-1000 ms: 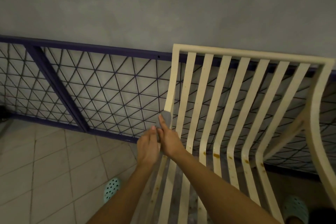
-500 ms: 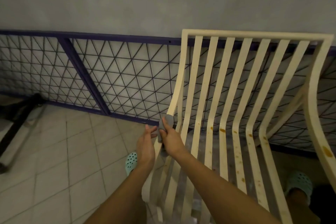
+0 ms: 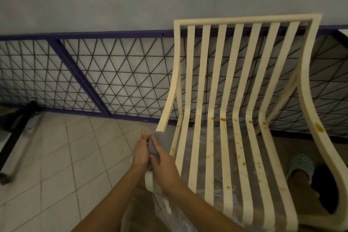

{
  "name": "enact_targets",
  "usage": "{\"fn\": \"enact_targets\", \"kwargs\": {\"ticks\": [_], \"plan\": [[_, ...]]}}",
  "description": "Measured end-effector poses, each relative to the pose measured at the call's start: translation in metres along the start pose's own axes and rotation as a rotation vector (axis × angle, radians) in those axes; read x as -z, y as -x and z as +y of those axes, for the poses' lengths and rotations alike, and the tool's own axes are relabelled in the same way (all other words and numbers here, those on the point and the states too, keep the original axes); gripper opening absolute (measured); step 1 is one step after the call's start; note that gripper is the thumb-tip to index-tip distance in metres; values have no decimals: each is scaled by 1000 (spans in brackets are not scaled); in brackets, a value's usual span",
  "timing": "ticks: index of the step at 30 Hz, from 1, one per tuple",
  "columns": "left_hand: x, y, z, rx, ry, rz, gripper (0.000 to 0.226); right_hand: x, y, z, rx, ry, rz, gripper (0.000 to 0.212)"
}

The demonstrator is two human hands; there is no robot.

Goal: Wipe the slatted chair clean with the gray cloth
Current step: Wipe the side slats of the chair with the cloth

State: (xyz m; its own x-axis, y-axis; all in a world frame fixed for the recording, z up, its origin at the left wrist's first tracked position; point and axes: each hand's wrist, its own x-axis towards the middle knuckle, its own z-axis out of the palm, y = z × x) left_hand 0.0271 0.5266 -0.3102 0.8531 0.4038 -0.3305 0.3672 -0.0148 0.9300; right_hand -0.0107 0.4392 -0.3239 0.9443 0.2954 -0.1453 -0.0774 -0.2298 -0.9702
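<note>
Tiled floor [image 3: 56, 156] is carrying the cream slatted chair [image 3: 244, 21]. The right hand [image 3: 163, 165] is clamping the gray cloth [image 3: 160, 137] around the left armrest rail [image 3: 170, 96], with the left hand [image 3: 140, 151] pressing alongside. The rail is running near-to-far, and the stained slats [image 3: 224, 137] are lying rightward, nearer the right hand.

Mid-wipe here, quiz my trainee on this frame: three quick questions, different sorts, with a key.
1. True or false: the gray cloth lies loose on the seat slats.
2. The orange-brown stains show on: A) the slatted chair's seat, B) its top rail, C) the tiled floor.
3. What stands behind the chair?
Key: 1 false, the right hand holds it round the chair's outer rail; 2 A; 3 a purple lattice fence.
</note>
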Motion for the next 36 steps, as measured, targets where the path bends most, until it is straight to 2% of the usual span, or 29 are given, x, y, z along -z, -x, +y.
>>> {"fn": "enact_targets", "kwargs": {"ticks": [5,9,14,23,31,36], "plan": [[-4,-17,14,-70,-37,-95,51,-11,17,25,121,130,-58,57],[-6,-21,15,-59,45,-101,54,-2,2,23,106,40,-121,53],[-2,-16,7,-4,141,-79,52,14,-31,1,10,-176,-9,40],[-13,-40,14,-187,-208,-47,58,51,-109,-9,-74,-141,58,31],[-59,-75,53,-283,-225,55,45,81,-173,-17,-28,-132,111,30],[-74,-95,54,-371,-302,146,50,100,-213,-26,-2,-61,139,34]]}}
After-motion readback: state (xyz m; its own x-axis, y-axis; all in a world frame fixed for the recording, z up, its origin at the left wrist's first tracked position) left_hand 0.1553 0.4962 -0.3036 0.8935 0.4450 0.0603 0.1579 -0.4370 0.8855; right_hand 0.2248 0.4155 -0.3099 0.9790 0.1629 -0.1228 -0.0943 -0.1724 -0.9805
